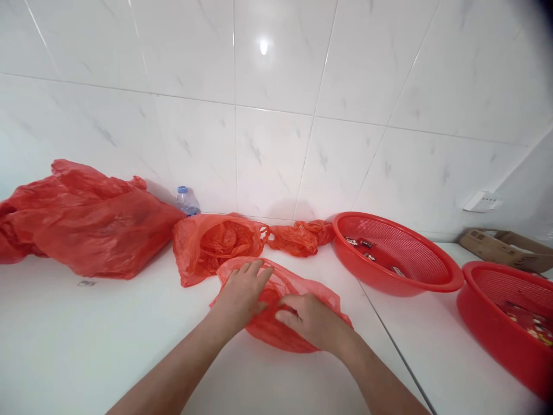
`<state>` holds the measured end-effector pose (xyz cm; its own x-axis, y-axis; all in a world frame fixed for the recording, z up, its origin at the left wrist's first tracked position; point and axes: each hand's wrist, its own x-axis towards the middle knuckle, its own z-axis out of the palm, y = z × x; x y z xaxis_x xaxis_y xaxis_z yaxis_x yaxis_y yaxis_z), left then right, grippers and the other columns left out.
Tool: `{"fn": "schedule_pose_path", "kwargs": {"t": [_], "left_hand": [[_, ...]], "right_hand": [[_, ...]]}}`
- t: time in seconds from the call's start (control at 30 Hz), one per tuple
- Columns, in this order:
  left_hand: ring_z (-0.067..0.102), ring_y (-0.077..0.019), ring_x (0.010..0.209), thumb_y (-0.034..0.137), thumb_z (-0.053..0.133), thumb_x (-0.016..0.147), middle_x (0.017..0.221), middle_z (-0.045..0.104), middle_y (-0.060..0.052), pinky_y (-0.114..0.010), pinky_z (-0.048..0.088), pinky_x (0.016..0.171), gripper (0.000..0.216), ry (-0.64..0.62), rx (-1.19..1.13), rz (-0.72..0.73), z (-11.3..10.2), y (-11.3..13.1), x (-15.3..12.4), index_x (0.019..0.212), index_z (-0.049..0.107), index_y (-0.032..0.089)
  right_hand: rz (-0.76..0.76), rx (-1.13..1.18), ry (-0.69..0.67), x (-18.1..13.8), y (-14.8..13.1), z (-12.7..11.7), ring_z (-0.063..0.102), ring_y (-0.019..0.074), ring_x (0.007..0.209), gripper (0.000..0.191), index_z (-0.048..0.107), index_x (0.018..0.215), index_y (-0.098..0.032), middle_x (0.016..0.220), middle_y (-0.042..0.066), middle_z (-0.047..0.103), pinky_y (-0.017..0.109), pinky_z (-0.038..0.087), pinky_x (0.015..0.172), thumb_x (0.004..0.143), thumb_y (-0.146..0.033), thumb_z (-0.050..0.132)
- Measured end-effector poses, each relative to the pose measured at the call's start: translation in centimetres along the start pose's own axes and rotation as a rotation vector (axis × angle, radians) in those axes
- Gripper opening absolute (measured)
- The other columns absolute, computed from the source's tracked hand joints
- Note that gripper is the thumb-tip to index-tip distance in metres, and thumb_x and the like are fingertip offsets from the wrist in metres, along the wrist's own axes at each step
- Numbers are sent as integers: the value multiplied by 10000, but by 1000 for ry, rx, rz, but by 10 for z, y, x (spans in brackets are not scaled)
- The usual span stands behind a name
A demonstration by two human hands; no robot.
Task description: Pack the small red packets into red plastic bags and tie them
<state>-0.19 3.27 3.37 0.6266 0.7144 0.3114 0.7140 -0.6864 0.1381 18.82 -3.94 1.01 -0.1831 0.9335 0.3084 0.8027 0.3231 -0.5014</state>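
Observation:
A thin red plastic bag (280, 340) lies spread on the white table in front of me, its mouth facing up. My left hand (242, 294) rests on the bag's left side with its fingers stretched out and the thumb pointing inward. Over the right side of the same bag is my right hand (313, 320), fingers curved and a gap showing between thumb and forefinger. Neither hand visibly grips anything. Just behind the bag sits another crumpled red plastic bag (190, 253), with a smaller crumpled bag (294, 239) to its right.
A large, full-looking red bag (108, 236) stands at the left, near a blue-capped bottle (185, 200). On the right are two red baskets, one farther back (389, 282) and one nearer (488, 323), holding small pieces. Behind them is a cardboard box (496, 248) by the tiled wall (276, 155).

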Motion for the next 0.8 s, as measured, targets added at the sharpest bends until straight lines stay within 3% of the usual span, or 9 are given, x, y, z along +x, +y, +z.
{"fn": "schedule_pose_path", "kwargs": {"t": [0.07,0.13,0.23,0.3,0.47,0.53,0.6,0.7,0.8], "left_hand": [[490,-335,1129,194,712,584,1264,527,-131,-466,416,884,676,-63,2,-17,4,-3,-3,1221,488,237],[468,-354,1169,184,718,538,1250,541,-136,-493,390,926,743,-125,-20,-48,10,-7,-6,1241,486,242],[456,-350,1214,192,702,533,1283,537,-137,-467,388,949,785,-207,-128,-70,18,-13,-8,1280,470,257],[477,-339,1205,206,694,558,1285,547,-125,-430,405,935,743,-227,-205,-55,19,-14,-8,1269,491,267],[586,-325,1010,325,645,739,1118,636,-128,-433,460,822,415,-44,-253,3,14,-2,-4,1140,597,230],[583,-306,1016,316,549,835,1092,647,-126,-451,445,868,287,65,-269,142,15,7,-5,1096,625,222],[527,-320,1134,338,546,846,1198,613,-124,-496,383,973,327,81,-288,297,20,14,-9,1150,611,237],[384,-371,1293,430,635,768,1416,454,-105,-566,289,1051,534,-85,-305,375,34,19,-15,1276,536,298],[349,-364,1328,417,616,779,1475,375,-71,-577,286,1054,571,-275,-352,327,50,16,-18,1329,472,360]], "right_hand": [[38,70,-45,8,0,-10,628,140,680,250,668,975,-295,808,-24,698,251,458,596,889,-304,434],[175,29,22,16,10,-16,640,179,868,298,619,1113,-266,1001,30,691,289,472,702,864,-285,456],[388,-72,17,20,36,-17,620,246,993,392,612,1137,-231,1116,86,660,338,467,767,759,-332,597],[420,-51,-43,19,51,-16,629,244,982,411,626,1103,-249,1115,69,663,329,469,763,708,-358,649],[404,-1,-58,14,61,-15,622,233,1019,600,550,1223,-264,1180,60,638,308,471,775,642,-304,697],[394,7,-32,14,60,-15,604,238,1062,622,529,1252,-263,1221,70,617,318,464,806,656,-316,698],[366,51,-4,15,58,-16,593,231,1082,521,548,1229,-257,1221,72,618,330,448,849,731,-373,648],[318,110,34,17,57,-18,602,186,1052,340,601,1143,-244,1149,50,657,312,430,878,880,-410,464],[317,94,62,18,61,-21,632,149,945,360,642,1026,-239,1040,21,691,272,450,814,940,-409,337]]}}
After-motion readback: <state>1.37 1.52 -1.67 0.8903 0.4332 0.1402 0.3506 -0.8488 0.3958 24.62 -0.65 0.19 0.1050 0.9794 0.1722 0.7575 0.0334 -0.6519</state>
